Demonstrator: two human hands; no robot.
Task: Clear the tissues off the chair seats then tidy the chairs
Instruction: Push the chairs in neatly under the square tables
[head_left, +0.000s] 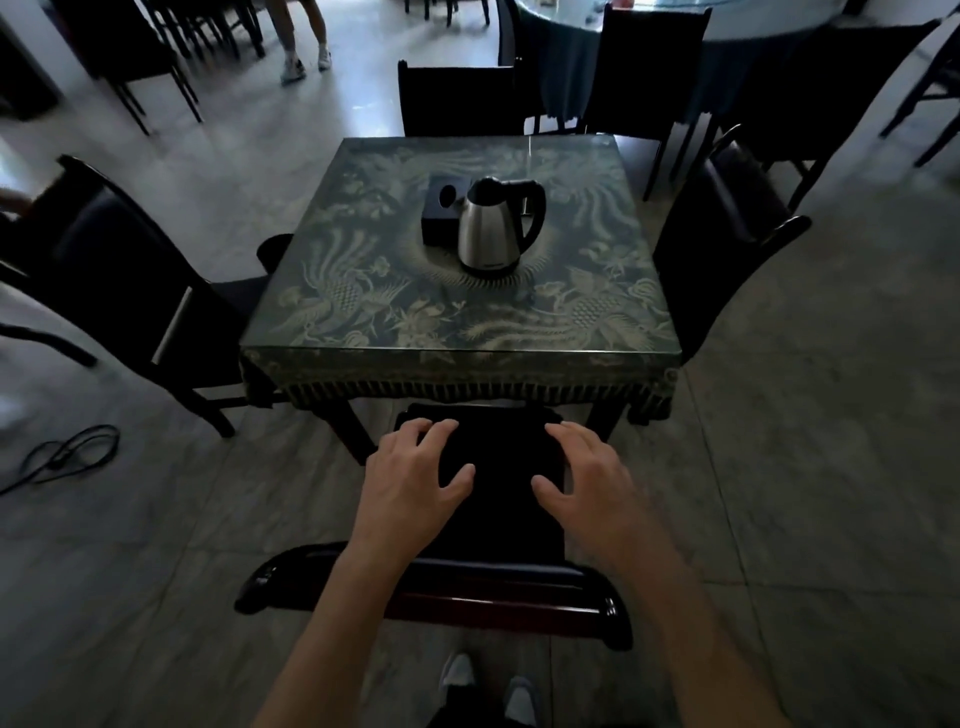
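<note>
Chair sits directly under both hands, its dark top rail below the forearms and nearest the person, seat front tucked just under the table's fringed edge. Seat dark, too shadowed to make out any tissue on it.

Left hand: palm down over the left side of the seat, fingers spread, holding nothing. Can't tell whether it presses on the cushion or hovers.
Right hand: mirror of that over the right side of the seat, fingers splayed, also empty. Thumbs point toward each other, with a gap of bare seat between them.

Behind the hands, person's white shoes on the tiled floor.

Ahead of the hands: square table with a patterned cloth under a glass top. At its middle, a steel kettle with a black handle; a dark tissue box just beside it, on the left-hand side, possibly touching.

Left of the left hand: second chair angled at the table's side, seat partly under. Loose black cable on the floor beyond it.
Right of the right hand: third chair close against the table's other side.
Far side, past the kettle: fourth chair pushed in, only the back visible.

Furthest out: round table with blue cloth, more chairs, and another person's legs upper left.
</note>
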